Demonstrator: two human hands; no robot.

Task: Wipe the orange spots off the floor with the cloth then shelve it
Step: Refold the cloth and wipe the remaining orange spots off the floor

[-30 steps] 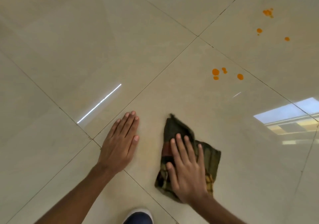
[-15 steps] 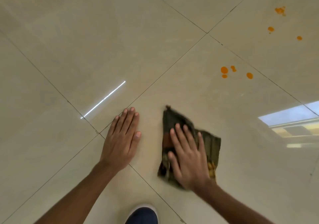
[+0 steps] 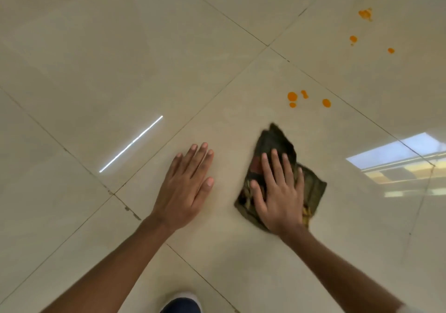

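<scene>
A dark green patterned cloth lies crumpled on the glossy beige tile floor. My right hand rests flat on it with fingers spread, pressing it down. A cluster of orange spots sits a short way ahead and slightly right of the cloth's front tip. Further orange spots lie at the far upper right. My left hand lies palm down on the bare tile to the left of the cloth, holding nothing.
The toe of a dark shoe with a white sole shows at the bottom edge. A window reflection glares on the tiles at the right. A thin light streak lies left of my hands. No shelf is in view.
My right hand has slid the cloth forward, so its tip is closer to the near orange spots. My left hand has also shifted forward across the tile.
</scene>
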